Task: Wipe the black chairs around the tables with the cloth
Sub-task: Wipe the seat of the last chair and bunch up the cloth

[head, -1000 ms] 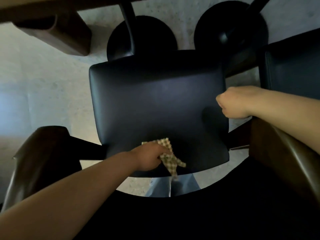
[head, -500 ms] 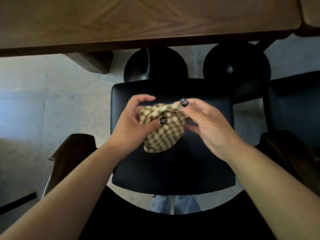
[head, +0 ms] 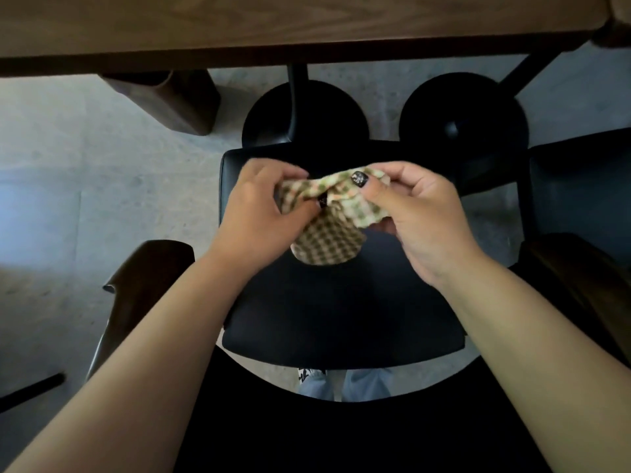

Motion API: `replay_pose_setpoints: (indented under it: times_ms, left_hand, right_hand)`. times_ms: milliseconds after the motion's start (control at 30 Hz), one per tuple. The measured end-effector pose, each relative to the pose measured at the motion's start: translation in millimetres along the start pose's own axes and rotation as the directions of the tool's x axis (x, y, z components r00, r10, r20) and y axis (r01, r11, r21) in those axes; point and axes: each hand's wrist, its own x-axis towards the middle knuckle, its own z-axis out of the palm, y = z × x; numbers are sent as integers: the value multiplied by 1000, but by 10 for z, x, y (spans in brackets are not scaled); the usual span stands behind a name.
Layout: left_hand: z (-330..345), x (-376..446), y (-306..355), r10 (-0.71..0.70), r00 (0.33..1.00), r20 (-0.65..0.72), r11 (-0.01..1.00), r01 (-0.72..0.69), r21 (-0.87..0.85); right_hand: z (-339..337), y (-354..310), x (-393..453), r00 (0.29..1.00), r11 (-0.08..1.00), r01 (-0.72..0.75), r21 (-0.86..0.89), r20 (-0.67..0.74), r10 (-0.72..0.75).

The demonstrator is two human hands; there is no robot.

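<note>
A black padded chair seat [head: 341, 308] lies straight below me, in the middle of the head view. Above it both hands hold a small checked tan-and-green cloth [head: 327, 242], bunched up and clear of the seat. My left hand [head: 259, 213] grips the cloth's left side with curled fingers and thumb. My right hand [head: 420, 213] pinches its upper right edge between thumb and fingers. A second black chair seat [head: 580, 186] shows at the right edge.
A wooden table [head: 307, 25] spans the top. Two round black pedestal bases [head: 304, 114] [head: 461, 110] stand on the grey floor beyond the chair. Brown curved chair backs sit at the left [head: 143, 288] and right [head: 580, 278]. A wooden leg [head: 170, 100] stands upper left.
A second ago my left hand wiped the seat's near edge while my right gripped its side. Both hands then met above the seat, and now pull and turn the cloth between them.
</note>
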Motion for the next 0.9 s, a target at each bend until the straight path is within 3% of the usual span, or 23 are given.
replay_pose_setpoints:
  times_ms: [133, 300, 400, 500, 633, 733, 833, 900]
  left_hand:
    - [32, -57, 107, 24, 996, -83, 994, -33, -108]
    - [49, -105, 194, 99, 969, 225, 932, -11, -363]
    - [89, -121, 116, 89, 956, 278, 944, 8, -329]
    - [144, -116, 12, 18, 979, 205, 968, 34, -248]
    - [171, -78, -100, -101, 984, 149, 963, 134, -233]
    - [154, -46, -174, -159, 981, 113, 947, 184, -265]
    - [129, -5, -214, -313, 947, 77, 839, 314, -445]
    - [110, 13, -206, -386, 917, 99, 747, 374, -549]
  right_hand:
    - [20, -56, 1, 1000, 998, -13, 61, -21, 14]
    - [17, -120, -12, 994, 997, 68, 43, 77, -72]
    - [1, -158, -7, 990, 996, 83, 37, 115, -87]
    - [-29, -166, 19, 986, 992, 112, 58, 113, -118]
    - [-148, -154, 101, 978, 979, 163, -124, -112, -177]
    - [-321, -143, 184, 914, 935, 159, -317, -311, -261]
    - [-509, -156, 251, 837, 869, 136, -476, -415, -358]
    - [-591, -152, 273, 819, 810, 106, -576, -411, -400]
